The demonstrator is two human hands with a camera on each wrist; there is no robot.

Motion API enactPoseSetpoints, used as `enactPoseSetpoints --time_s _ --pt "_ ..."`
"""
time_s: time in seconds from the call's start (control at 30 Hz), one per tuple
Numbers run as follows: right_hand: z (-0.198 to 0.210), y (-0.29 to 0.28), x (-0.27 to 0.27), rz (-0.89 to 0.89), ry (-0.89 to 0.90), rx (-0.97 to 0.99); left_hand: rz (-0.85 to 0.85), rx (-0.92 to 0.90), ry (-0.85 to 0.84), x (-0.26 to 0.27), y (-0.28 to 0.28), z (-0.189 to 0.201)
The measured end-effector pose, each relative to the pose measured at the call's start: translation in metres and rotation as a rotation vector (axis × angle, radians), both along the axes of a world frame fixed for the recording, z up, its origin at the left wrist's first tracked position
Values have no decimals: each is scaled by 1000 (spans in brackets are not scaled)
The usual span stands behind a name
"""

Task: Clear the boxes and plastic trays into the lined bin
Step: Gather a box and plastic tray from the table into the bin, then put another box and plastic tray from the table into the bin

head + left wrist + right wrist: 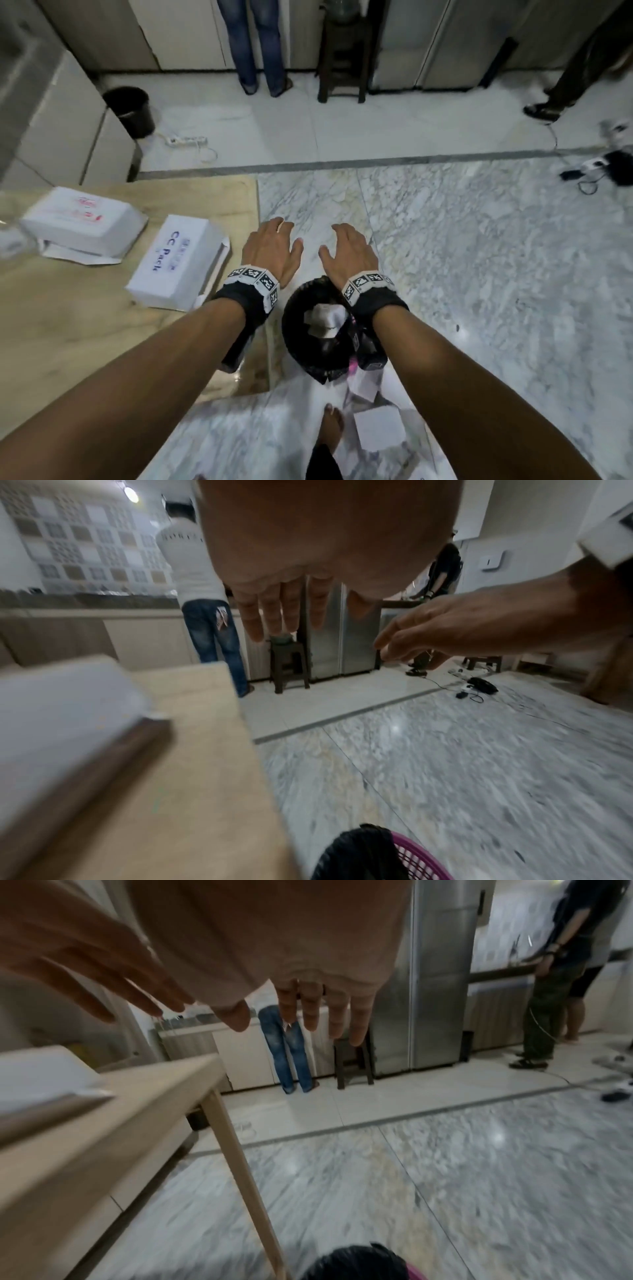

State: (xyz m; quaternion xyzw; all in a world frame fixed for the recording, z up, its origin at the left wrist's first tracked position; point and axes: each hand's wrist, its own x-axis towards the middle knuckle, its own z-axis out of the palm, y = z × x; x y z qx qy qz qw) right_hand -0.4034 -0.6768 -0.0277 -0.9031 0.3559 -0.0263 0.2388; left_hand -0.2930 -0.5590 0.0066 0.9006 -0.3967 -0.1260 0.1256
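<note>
Two white boxes lie upside down on the wooden table point(85, 329): one with blue lettering point(176, 262) near the table's right edge, one with red print point(82, 222) further left. A pink bin with a black liner point(298, 329) stands on the floor beside the table, with crumpled white packaging point(323, 317) inside. My left hand point(274, 240) and right hand point(346, 246) hover above the floor just beyond the bin, fingers straight and empty. In the left wrist view the bin's rim point(411, 859) shows at the bottom, and a white box point(58, 710) blurs at left.
White boxes or papers point(376, 428) lie on the marble floor by my bare foot point(330, 428). A black bucket point(132, 109), a power strip point(186, 140), a dark stool point(344, 58) and cables point(596, 171) stand further off. Two people stand at the far counters.
</note>
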Motion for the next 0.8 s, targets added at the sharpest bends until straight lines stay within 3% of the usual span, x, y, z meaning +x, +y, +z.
enactPoseSetpoints --time_s 0.2,0.37,0.6,0.8 --pt "84 106 65 60 -78 -93 119 -83 -98 59 137 75" --pt "115 195 121 88 -130 -87 228 -91 -140 103 244 97" --pt "111 267 191 194 -130 -69 335 -52 -151 169 322 93" --pt "72 276 267 332 -24 -21 504 -56 -79 250 342 58"
